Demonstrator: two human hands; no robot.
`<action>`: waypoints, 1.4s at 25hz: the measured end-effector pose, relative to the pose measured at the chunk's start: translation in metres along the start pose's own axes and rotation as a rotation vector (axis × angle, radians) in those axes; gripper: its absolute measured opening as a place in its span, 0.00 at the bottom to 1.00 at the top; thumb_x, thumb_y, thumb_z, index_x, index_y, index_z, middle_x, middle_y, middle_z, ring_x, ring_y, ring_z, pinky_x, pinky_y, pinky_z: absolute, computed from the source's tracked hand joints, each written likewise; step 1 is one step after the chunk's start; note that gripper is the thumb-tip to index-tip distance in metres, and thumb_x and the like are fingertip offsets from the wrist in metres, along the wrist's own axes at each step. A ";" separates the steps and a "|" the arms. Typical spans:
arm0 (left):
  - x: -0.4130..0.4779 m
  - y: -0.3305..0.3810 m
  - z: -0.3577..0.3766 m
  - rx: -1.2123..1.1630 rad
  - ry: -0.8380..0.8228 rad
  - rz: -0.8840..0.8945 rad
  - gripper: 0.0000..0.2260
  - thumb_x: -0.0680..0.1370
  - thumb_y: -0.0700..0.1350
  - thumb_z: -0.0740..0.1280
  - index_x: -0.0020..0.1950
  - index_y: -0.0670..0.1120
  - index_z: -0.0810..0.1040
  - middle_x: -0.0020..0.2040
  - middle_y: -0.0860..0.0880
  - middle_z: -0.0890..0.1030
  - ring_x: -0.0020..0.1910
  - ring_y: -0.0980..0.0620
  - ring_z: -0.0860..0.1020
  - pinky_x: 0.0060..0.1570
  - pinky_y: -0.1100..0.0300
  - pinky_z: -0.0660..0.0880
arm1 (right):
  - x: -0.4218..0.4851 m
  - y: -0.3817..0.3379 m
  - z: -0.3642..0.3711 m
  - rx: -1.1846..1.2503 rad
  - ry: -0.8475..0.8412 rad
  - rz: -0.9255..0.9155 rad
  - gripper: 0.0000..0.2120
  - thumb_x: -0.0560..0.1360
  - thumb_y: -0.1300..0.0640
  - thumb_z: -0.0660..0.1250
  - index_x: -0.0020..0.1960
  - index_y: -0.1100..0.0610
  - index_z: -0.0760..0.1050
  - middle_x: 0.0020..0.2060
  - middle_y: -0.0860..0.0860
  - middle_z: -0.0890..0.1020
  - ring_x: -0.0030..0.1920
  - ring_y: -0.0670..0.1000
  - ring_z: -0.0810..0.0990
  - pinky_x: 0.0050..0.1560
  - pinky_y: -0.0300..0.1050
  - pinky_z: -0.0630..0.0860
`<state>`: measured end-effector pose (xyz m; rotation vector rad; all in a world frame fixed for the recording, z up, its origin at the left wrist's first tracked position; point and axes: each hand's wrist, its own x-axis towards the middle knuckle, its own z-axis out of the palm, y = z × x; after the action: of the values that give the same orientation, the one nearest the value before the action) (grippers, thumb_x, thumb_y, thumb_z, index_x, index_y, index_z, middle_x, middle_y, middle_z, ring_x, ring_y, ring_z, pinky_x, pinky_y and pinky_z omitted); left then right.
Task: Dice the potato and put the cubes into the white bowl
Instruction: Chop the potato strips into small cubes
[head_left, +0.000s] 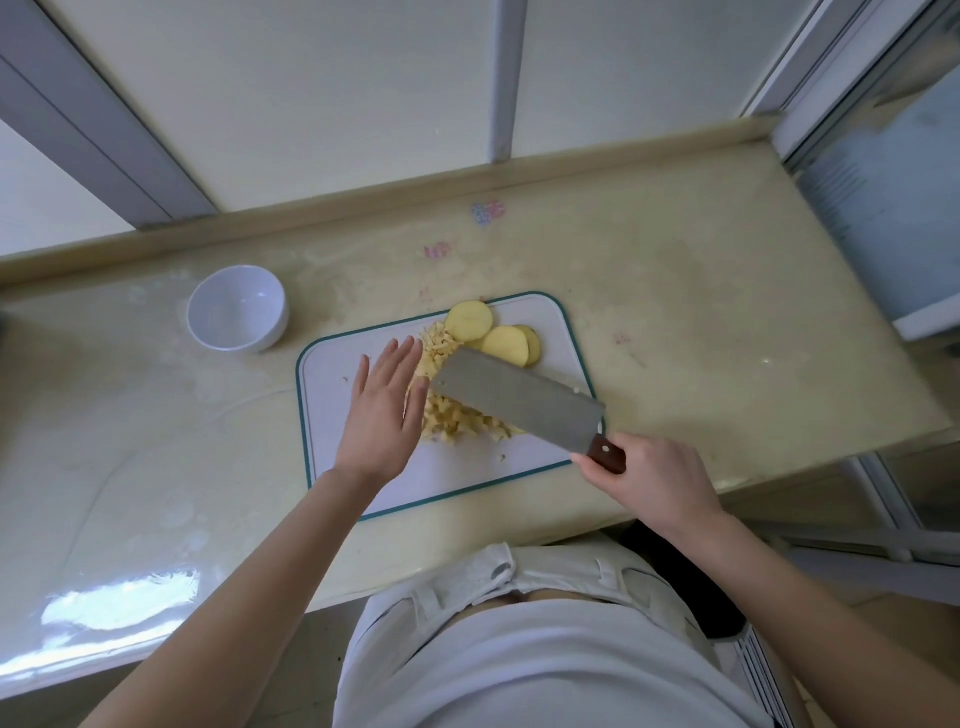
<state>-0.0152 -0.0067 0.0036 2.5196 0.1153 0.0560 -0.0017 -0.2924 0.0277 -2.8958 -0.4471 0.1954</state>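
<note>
View from above of a person standing at the front edge of a cream counter. A white cutting board with a teal rim lies at the middle of the counter, its near side close to the front edge. On the board, round potato slices overlap along the side nearest the counter's back edge. Just in front of them lie thin potato strips, and a pile of small potato cubes sits at the board's centre. The left hand is held flat with straight fingers close together, just beside the left of the pile; whether it touches the cubes cannot be told. The right hand has its fingers wrapped round the wooden handle of a cleaver, whose broad blade is tilted over the right of the pile. The white bowl stands upright to the left of the board, near the counter's back edge, apart from the board.
</note>
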 end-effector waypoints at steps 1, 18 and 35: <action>0.001 0.006 0.001 -0.098 0.100 -0.060 0.21 0.83 0.49 0.51 0.74 0.45 0.63 0.71 0.47 0.68 0.70 0.49 0.63 0.71 0.54 0.57 | -0.002 0.000 -0.001 0.056 -0.033 0.086 0.23 0.71 0.40 0.69 0.30 0.54 0.65 0.21 0.48 0.67 0.25 0.53 0.67 0.28 0.43 0.59; 0.050 0.075 0.081 0.671 -0.468 0.299 0.27 0.74 0.51 0.69 0.68 0.45 0.65 0.63 0.45 0.68 0.61 0.45 0.64 0.60 0.54 0.61 | 0.007 -0.009 0.006 0.994 -0.077 0.630 0.23 0.80 0.44 0.58 0.31 0.57 0.71 0.23 0.48 0.71 0.23 0.46 0.66 0.29 0.41 0.63; 0.054 0.104 0.103 0.376 -0.619 0.073 0.12 0.76 0.39 0.66 0.57 0.43 0.68 0.54 0.43 0.70 0.48 0.41 0.76 0.39 0.54 0.70 | 0.014 -0.004 0.007 1.008 -0.071 0.639 0.23 0.80 0.45 0.59 0.30 0.57 0.71 0.19 0.46 0.69 0.22 0.45 0.66 0.29 0.41 0.63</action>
<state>0.0530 -0.1453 -0.0186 2.7815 -0.2382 -0.7738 0.0096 -0.2826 0.0206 -1.9268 0.4739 0.4548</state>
